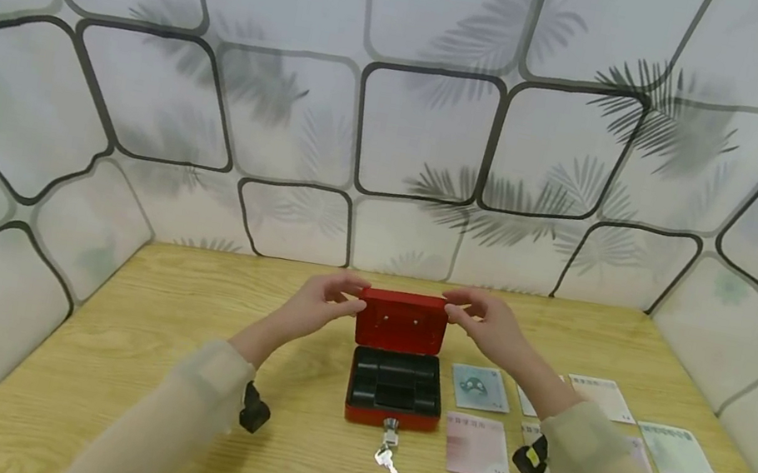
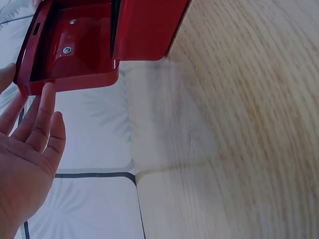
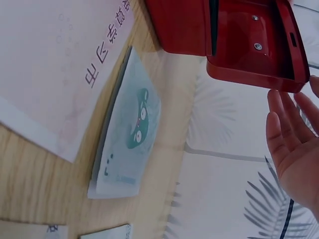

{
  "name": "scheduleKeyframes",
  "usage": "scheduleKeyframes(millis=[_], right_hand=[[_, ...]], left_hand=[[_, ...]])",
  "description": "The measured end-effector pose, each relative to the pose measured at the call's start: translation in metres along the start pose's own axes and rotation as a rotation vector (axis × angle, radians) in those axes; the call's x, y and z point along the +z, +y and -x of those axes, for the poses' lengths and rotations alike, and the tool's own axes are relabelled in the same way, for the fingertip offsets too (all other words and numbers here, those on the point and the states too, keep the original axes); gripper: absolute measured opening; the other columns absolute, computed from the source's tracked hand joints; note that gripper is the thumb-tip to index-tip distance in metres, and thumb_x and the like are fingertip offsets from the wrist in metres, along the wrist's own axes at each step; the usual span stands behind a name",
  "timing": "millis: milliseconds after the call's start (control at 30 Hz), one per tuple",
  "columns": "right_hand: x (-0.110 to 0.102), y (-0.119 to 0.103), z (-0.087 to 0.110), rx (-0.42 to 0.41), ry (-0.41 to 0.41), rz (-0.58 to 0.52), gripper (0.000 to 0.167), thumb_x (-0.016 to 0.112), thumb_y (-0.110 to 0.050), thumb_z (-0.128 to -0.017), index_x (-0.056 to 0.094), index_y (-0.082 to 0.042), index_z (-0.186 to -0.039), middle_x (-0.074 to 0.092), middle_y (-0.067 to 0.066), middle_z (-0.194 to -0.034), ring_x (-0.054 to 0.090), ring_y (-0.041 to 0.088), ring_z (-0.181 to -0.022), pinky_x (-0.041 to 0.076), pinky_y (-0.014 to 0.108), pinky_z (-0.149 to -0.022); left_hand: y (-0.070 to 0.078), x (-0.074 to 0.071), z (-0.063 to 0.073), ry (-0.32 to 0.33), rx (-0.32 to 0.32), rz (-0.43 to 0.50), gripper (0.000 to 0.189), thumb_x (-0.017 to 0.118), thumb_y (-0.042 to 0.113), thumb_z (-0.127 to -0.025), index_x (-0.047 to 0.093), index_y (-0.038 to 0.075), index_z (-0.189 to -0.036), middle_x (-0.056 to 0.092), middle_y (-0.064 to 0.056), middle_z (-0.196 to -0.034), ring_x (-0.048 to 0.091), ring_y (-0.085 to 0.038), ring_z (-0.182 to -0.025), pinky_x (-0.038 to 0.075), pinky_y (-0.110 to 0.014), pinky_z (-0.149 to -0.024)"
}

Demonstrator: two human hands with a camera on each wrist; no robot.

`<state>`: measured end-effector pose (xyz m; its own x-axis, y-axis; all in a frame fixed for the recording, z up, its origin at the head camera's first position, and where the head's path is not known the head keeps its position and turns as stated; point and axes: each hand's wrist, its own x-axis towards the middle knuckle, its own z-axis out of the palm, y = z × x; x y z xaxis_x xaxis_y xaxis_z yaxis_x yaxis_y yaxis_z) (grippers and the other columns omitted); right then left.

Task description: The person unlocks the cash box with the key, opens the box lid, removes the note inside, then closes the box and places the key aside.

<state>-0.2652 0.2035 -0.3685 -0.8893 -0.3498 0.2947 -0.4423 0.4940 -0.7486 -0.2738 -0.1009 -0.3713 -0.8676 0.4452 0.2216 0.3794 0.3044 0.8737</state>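
A red cash box (image 1: 363, 415) stands on the table with its lid (image 1: 400, 335) raised upright and its black inner tray (image 1: 394, 393) showing. My left hand (image 1: 317, 306) holds the lid's upper left corner, the thumb at the edge and the fingers (image 2: 47, 109) against the side. At the upper right corner my right hand (image 1: 495, 329) grips the lid in the same way, fingers (image 3: 289, 119) along its side. Keys (image 1: 387, 461) hang from the lock (image 1: 391, 425) at the box's front and lie on the wood.
Several printed paper notes lie on the table (image 1: 173, 369) right of the box: a blue-green stack (image 1: 480, 388), a pink one (image 1: 479, 447) and others partly under the right forearm. A patterned cloth wall (image 1: 427, 135) rises behind the table's back edge.
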Motion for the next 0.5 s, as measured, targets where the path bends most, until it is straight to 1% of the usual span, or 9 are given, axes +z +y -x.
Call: scheduleKeyframes(millis=[133, 200, 333, 500], right_hand=[[0.0031, 0.0012, 0.0009, -0.006, -0.001, -0.021, 0.03, 0.059, -0.019, -0.098, 0.063, -0.001, -0.122, 0.067, 0.013, -0.111, 0.065, 0.025, -0.09, 0.052, 0.037, -0.075], [0.0038, 0.0015, 0.0016, -0.008, -0.001, -0.029, 0.03, 0.059, -0.018, -0.098, 0.063, -0.001, -0.122, 0.066, 0.013, -0.111, 0.064, 0.024, -0.091, 0.052, 0.037, -0.075], [0.0042, 0.001, 0.0031, -0.016, -0.001, -0.027, 0.029, 0.06, -0.017, -0.098, 0.063, -0.001, -0.122, 0.066, 0.013, -0.112, 0.064, 0.025, -0.091, 0.053, 0.036, -0.075], [0.0024, -0.0018, 0.0064, -0.036, -0.016, -0.024, 0.029, 0.061, -0.015, -0.097, 0.063, 0.0, -0.122, 0.065, 0.014, -0.116, 0.064, 0.027, -0.095, 0.054, 0.038, -0.079]], left_hand=[[-0.0031, 0.0037, -0.0002, 0.018, 0.028, 0.017, 0.03, 0.061, 0.007, -0.095, 0.06, -0.001, -0.125, 0.066, -0.018, -0.114, 0.064, -0.038, -0.089, 0.052, -0.047, -0.082], [-0.0039, 0.0047, 0.0003, 0.025, 0.035, 0.019, 0.029, 0.06, 0.007, -0.096, 0.06, -0.001, -0.124, 0.066, -0.018, -0.112, 0.063, -0.042, -0.089, 0.051, -0.051, -0.083], [-0.0035, 0.0057, 0.0025, 0.03, 0.034, 0.023, 0.029, 0.061, 0.007, -0.096, 0.06, -0.002, -0.123, 0.066, -0.019, -0.111, 0.062, -0.045, -0.091, 0.048, -0.058, -0.085], [0.0006, 0.0042, 0.0071, 0.014, 0.04, 0.008, 0.03, 0.063, 0.009, -0.095, 0.061, 0.0, -0.123, 0.066, -0.017, -0.111, 0.064, -0.039, -0.091, 0.052, -0.049, -0.084]])
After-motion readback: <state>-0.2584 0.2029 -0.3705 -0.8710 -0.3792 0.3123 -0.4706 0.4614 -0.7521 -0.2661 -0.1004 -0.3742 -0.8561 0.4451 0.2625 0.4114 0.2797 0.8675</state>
